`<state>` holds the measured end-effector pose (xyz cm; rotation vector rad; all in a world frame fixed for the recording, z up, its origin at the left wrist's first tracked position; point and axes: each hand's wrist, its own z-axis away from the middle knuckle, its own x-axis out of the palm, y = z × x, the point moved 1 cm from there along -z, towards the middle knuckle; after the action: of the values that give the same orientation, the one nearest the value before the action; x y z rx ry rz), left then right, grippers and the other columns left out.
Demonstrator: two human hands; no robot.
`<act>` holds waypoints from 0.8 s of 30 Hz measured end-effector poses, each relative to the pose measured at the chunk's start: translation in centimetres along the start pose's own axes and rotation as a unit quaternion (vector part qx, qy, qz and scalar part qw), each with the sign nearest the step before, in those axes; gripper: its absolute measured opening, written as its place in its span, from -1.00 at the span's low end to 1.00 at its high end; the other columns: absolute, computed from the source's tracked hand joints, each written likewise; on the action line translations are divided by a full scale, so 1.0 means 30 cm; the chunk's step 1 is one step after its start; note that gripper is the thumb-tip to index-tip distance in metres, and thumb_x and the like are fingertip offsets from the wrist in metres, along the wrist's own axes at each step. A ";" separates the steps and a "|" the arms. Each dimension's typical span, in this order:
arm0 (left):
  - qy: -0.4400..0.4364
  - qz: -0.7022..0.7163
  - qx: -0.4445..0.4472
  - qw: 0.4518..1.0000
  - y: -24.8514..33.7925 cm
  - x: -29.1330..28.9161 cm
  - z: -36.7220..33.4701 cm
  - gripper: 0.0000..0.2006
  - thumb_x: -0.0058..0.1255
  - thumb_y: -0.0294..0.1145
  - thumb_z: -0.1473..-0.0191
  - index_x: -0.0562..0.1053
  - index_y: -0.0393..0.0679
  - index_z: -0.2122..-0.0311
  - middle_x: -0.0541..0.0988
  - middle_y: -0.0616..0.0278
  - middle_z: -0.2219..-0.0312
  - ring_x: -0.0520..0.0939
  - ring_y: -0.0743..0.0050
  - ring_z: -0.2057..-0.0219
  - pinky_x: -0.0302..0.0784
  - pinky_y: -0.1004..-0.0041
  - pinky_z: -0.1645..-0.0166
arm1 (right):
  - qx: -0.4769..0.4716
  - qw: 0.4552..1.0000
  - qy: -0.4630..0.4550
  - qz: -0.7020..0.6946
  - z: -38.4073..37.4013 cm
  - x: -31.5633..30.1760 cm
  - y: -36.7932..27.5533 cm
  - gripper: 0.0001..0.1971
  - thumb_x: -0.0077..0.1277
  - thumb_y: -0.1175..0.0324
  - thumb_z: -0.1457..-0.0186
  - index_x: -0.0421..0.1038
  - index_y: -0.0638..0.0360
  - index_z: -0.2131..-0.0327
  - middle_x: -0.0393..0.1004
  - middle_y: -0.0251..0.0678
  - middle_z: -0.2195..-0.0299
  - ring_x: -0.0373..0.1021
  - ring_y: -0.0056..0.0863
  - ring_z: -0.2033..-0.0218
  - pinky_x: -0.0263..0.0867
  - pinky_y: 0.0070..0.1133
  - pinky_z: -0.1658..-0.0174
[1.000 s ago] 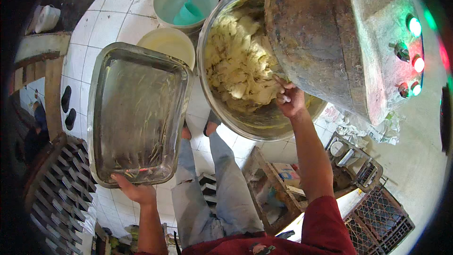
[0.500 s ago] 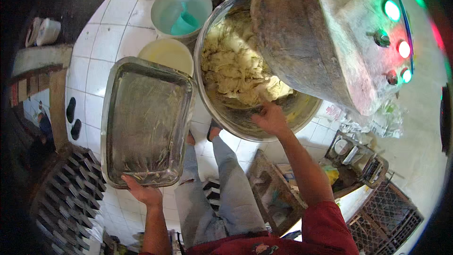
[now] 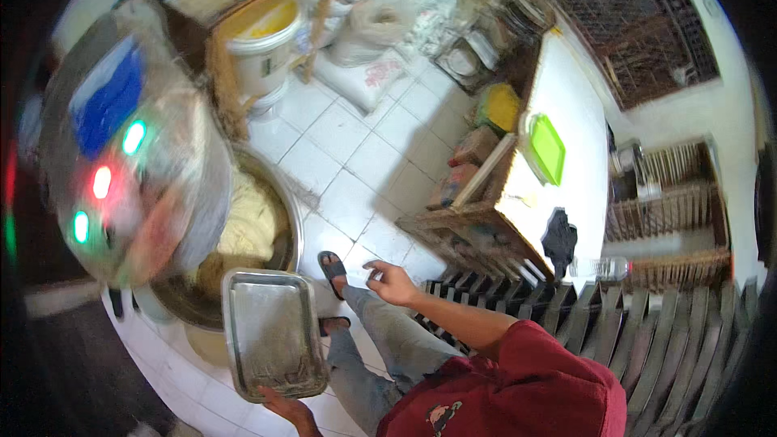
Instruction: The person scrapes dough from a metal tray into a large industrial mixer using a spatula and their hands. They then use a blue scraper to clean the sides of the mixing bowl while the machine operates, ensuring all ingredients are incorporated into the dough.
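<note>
My left hand [image 3: 285, 406] grips the near edge of a rectangular metal tray [image 3: 275, 328], which has pale residue near that edge. The tray is held tilted beside the large metal mixing bowl [image 3: 293, 218]. Pale dough [image 3: 252, 222] lies in the bowl, partly hidden by the mixer head [image 3: 150, 210], whose front carries green and red lights. Away from the bowl, my right hand [image 3: 392, 283] is over the floor by my sandalled foot, its thumb and forefinger slightly apart. Nothing can be made out for certain between those fingers.
To the right stands a white-topped table [image 3: 558, 154] bearing a green tray [image 3: 547, 150] and a black cloth [image 3: 558, 243]. Dark metal slats [image 3: 615, 316] run along the lower right. A white bucket [image 3: 263, 53] and sacks [image 3: 364, 81] stand farther off.
My view has swung right, so the bowl and mixer now lie at the left. My right hand has left the dough and bowl. The tray is still in my left hand.
</note>
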<state>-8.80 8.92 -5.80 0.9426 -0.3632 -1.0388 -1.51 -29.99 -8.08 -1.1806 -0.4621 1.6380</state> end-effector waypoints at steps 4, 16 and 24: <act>-0.218 0.001 0.017 0.976 0.263 0.225 0.132 -0.31 -0.18 0.01 -0.35 0.03 -0.32 -0.35 0.22 -0.04 -0.27 0.28 0.14 -0.27 0.20 0.13 -0.31 | 0.086 0.970 0.226 -0.024 0.381 -0.273 0.175 -0.57 0.18 0.36 0.00 0.48 0.15 -0.01 0.55 -0.15 0.22 0.47 -0.35 0.42 0.42 -0.44 0.25; -0.432 -0.112 0.038 0.894 0.401 1.478 0.836 -0.40 -0.06 -0.05 -0.33 0.19 -0.35 -0.24 0.36 0.01 -0.16 0.41 0.27 -0.11 0.28 0.30 -0.23 | 0.124 0.751 0.569 -0.312 0.383 -1.178 0.727 -0.75 0.04 0.39 -0.21 0.42 0.26 0.06 0.46 -0.34 0.33 0.37 -0.65 0.44 0.32 -0.64 0.45; -0.594 -0.107 -0.104 0.790 0.017 2.459 1.446 -0.29 0.03 0.04 -0.25 0.18 -0.41 -0.22 0.40 -0.11 -0.10 0.53 0.01 -0.04 0.57 0.09 -0.05 | 0.111 0.858 0.486 -0.125 0.311 -1.189 0.660 -0.52 0.09 0.36 -0.13 0.35 0.05 -0.15 0.39 -0.11 0.21 0.46 -0.33 0.25 0.43 -0.42 0.17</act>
<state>-0.68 -75.20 7.61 -0.0048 -1.1689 -1.7731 -19.61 -67.24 -2.17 -1.5122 0.2192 0.6812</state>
